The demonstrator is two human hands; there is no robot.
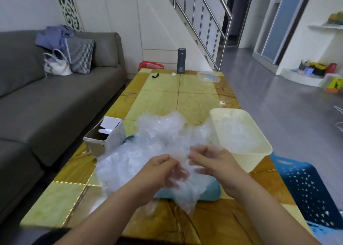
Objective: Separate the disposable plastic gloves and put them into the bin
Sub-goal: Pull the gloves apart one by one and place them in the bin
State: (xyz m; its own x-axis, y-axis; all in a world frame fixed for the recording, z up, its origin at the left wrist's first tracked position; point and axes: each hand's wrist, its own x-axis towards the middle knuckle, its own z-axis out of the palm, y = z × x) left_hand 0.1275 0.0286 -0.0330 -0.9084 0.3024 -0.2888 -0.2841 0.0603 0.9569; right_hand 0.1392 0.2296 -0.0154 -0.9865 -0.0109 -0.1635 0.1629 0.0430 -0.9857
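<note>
A big heap of clear disposable plastic gloves (148,148) covers the near middle of the yellow table (196,99), partly on a teal tray (209,192). My left hand (159,168) and my right hand (209,161) are close together over the heap's near side, each pinching thin glove film between thumb and fingers. A glove hangs down from them toward the table's front edge. The cream plastic bin (259,148) stands just right of my right hand, with several clear gloves lying inside.
An opened cardboard box (105,138) sits left of the heap. At the far end stand a dark flask (181,60), a clear flat container (208,76) and a small black item (155,75). A blue perforated basket (308,189) sits at the right, a grey sofa (55,99) at the left.
</note>
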